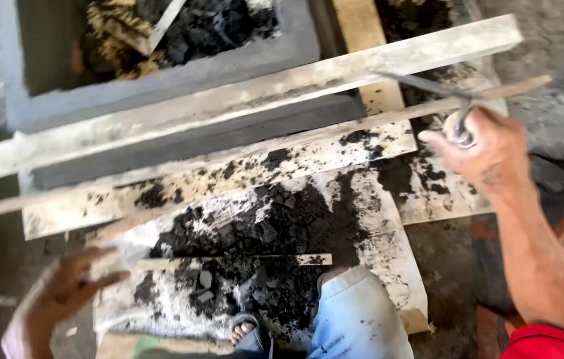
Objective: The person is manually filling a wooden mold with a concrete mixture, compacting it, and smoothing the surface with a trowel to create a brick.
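My right hand [488, 149] is raised at the right, closed around the handle of a metal trowel [428, 85]. The trowel's thin blade points left over a long pale plank [242, 100]. My left hand [69, 286] is at the lower left, blurred, with its fingers spread and nothing in them. It hovers at the left edge of a stained white board [395, 259]. A heap of dark, lumpy mix [262, 233] lies on that board, and a thin wooden strip [229, 261] lies across the heap.
A grey block-shaped box [162, 76] at the top holds more dark mix and scraps. A second plank [215, 176] runs diagonally below it. My knee in light jeans [358, 312] and a sandalled foot [245, 329] rest on the board's near edge.
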